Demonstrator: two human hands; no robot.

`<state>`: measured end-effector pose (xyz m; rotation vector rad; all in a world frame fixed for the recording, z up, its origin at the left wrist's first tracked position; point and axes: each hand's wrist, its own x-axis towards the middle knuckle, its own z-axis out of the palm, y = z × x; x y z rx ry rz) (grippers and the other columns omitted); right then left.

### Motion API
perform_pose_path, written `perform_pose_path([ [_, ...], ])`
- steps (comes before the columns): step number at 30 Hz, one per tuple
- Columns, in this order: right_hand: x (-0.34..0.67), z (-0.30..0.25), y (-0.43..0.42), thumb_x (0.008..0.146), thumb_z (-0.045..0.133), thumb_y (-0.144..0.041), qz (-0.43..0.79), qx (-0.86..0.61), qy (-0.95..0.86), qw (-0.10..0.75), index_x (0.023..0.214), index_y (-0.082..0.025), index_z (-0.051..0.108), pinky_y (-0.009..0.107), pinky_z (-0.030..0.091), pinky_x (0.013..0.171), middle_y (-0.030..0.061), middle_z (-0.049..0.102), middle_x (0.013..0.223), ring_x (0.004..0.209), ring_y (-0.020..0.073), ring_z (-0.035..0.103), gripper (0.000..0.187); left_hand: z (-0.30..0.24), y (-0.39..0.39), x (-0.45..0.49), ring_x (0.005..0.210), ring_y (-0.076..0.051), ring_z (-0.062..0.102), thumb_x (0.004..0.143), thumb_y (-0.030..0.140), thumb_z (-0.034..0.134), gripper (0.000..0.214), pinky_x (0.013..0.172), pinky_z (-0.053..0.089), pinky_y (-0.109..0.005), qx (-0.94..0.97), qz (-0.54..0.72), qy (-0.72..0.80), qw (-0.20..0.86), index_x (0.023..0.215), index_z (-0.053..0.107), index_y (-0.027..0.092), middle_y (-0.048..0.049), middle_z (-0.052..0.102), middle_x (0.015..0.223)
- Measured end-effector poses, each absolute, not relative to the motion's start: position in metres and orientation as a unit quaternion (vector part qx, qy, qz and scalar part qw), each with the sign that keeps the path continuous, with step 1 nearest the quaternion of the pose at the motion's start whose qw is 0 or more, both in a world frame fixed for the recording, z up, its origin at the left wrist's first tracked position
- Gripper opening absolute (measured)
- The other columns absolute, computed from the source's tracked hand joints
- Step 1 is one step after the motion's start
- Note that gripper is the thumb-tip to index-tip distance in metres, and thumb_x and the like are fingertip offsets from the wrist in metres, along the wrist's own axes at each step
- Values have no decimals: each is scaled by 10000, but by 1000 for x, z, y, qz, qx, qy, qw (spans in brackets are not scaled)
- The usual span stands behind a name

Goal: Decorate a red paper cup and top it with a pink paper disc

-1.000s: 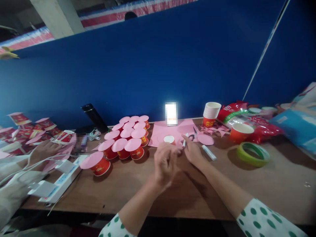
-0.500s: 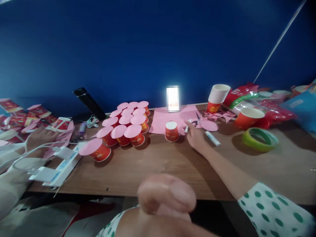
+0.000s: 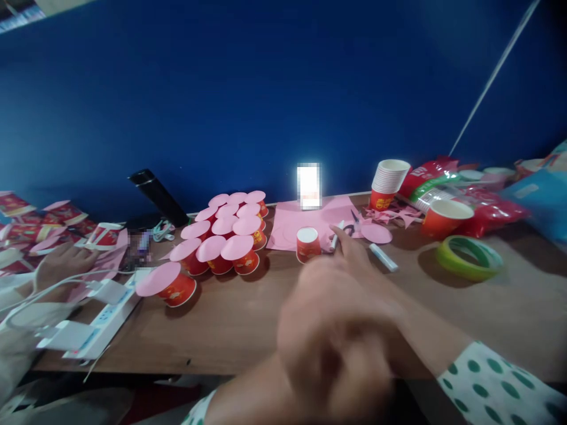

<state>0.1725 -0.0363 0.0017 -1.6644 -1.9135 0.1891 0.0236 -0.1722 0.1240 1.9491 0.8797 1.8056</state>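
My left hand (image 3: 332,336) is raised close to the camera and is smeared by motion, so its fingers cannot be read. It covers most of my right hand (image 3: 351,243), which rests on the wooden table (image 3: 248,319); the fingers that show are closed on a white marker (image 3: 335,234). Just left of the marker an upturned red paper cup (image 3: 308,243) stands at the edge of a pink paper sheet (image 3: 286,229). Scissors (image 3: 354,223) and a cut pink disc (image 3: 376,234) lie just beyond my right hand, and a white stick (image 3: 383,257) lies to its right.
Several red cups capped with pink discs (image 3: 230,239) cluster at the left. A cup stack (image 3: 388,184), an upright red cup (image 3: 445,217), a green tape roll (image 3: 469,258) and red bags (image 3: 482,208) sit at the right. Another person's hand (image 3: 62,265) and a power strip (image 3: 95,321) are at far left.
My left hand left the red cup, pulled back toward me and rose in front of the camera. My right hand stayed near the pink sheet with the marker. The view shifted slightly.
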Motion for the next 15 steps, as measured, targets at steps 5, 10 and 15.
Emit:
perform_pose_path([
  [5,167,9,-39,858,413,-131,-17,-634,-756,161,1315,-211,495,322,399,865,119,623,1058,1001,239,532,471,78,-57,2,698,-128,626,854,304,513,221,688,511,-281,545,678,447,210,951,660,171,-30,667,746],
  [10,165,11,-37,874,444,-203,-40,-648,-754,102,1308,-306,491,331,387,818,119,569,1118,1008,253,507,449,23,-19,-15,842,-189,624,803,425,565,331,803,484,-331,526,641,527,185,889,663,120,-90,669,867],
  [15,164,10,-40,886,403,-167,-43,-648,-753,103,1390,-290,370,329,396,798,117,559,1150,985,243,520,519,6,-28,-1,1155,-259,505,579,383,782,915,950,427,-394,635,552,486,238,1348,345,152,-169,486,1268],
])
